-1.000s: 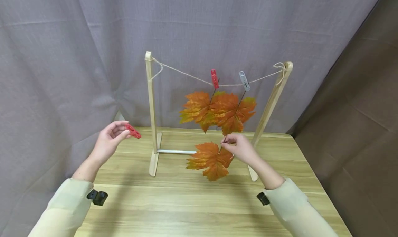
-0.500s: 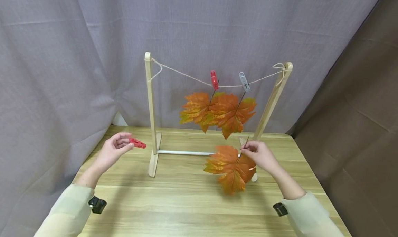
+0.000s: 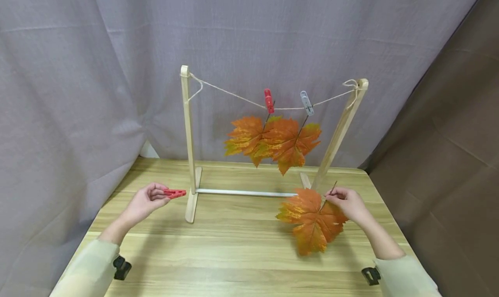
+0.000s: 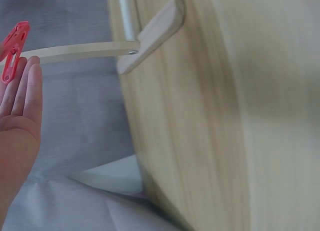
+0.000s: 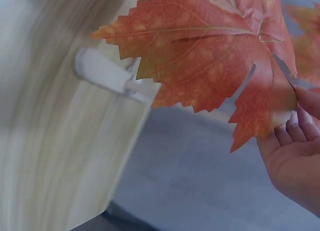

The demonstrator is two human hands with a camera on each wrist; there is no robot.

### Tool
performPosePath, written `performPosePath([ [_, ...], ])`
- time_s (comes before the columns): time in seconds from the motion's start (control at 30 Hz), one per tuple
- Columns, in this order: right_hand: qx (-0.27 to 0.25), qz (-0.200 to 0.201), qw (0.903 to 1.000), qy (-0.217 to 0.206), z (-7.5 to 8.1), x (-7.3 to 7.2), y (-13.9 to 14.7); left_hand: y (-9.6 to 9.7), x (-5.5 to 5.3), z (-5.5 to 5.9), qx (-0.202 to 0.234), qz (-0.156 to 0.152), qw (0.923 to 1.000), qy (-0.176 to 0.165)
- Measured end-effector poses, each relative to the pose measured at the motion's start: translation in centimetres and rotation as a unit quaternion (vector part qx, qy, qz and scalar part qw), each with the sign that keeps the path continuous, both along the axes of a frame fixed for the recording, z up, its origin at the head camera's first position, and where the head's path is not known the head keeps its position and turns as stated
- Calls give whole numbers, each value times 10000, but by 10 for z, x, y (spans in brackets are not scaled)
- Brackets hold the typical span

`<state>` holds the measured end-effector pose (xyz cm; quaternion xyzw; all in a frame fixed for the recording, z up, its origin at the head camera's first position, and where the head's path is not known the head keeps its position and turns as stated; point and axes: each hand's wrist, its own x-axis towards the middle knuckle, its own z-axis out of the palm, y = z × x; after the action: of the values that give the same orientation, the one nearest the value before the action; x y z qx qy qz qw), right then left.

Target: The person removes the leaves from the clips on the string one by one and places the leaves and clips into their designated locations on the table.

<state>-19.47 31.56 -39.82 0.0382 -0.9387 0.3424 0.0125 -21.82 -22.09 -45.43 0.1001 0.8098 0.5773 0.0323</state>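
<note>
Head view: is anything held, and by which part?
The left grip pinches a red clothespin, one tip free, exact part pinched unclear. The right grip pinches an orange leaf by its stem.

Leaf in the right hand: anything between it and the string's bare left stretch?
Possibly the two hanging leaves: in the head view they lie on the straight line from the held leaf up-left to the string. Between that bare stretch and the white rod below, nothing visible blocks.
</note>
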Motion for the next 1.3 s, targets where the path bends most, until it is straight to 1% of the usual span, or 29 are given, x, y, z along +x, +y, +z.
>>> performPosePath([
  [0.17,-112,-224,9995,-186,-10,1,22,-2,1,-13,-212,-73,9997,-49],
  [0.3,-191,-300,9988,-350,-18,4,37,-4,2,-24,-324,-138,9993,-121],
  [0.5,-189,-524,9958,-733,-30,9,56,-6,4,-41,-442,-162,9985,-290],
  [0.67,-381,-804,9895,-1142,-42,12,70,-9,8,-56,-414,-177,9980,-432],
  [0.77,-540,-925,9852,-1337,-50,14,78,-10,10,-65,-279,-316,9980,-473],
  [0.87,-625,-969,9834,-1400,-58,15,85,-11,12,-75,-161,-478,9975,-487],
  [0.93,-712,-1022,9815,-1451,-64,15,90,-11,13,-80,-185,-538,9971,-498],
  [1.0,-759,-1103,9800,-1474,-71,16,94,-10,15,-85,-287,-518,9968,-531],
  [1.13,-855,-1298,9758,-1540,-84,17,100,-9,19,-92,-559,-385,9957,-638],
  [1.3,-878,-1375,9740,-1574,-99,20,105,-7,22,-100,-761,-234,9942,-729],
])
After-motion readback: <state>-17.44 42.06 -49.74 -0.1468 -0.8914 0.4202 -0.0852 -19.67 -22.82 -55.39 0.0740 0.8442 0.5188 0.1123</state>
